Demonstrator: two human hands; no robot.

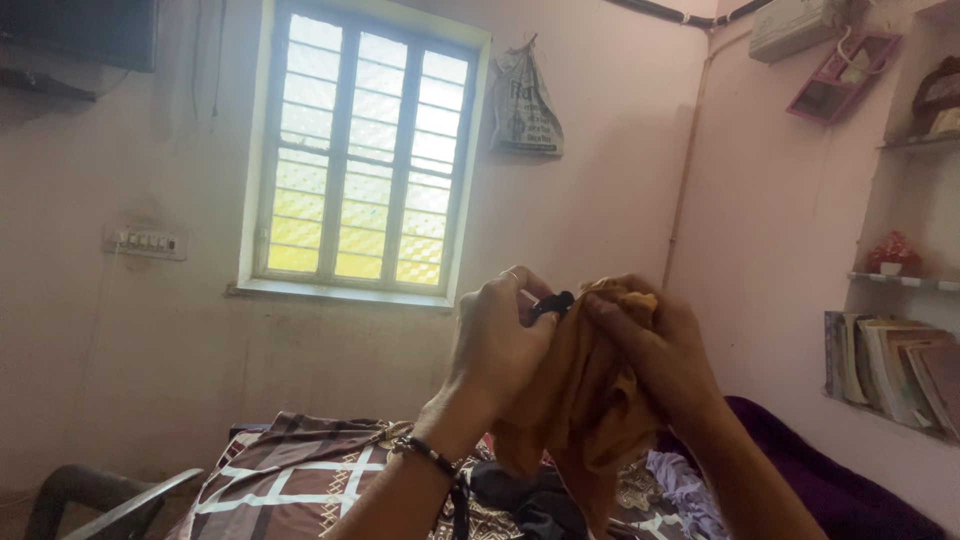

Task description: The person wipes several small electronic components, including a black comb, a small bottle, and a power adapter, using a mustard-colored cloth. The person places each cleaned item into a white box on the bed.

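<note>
Pink walls and a barred window fill the far side of the room, with shelves of books on the right. Below lies a bed under a brown checked cover, loose clothes heaped on it. Held up near the middle is an orange cloth, hanging down from both hands. The right hand is closed on its bunched top edge. The left hand pinches a small black clip just beside that edge. With so thick a bunch, the clip may bite only part of the fabric and slip off.
</note>
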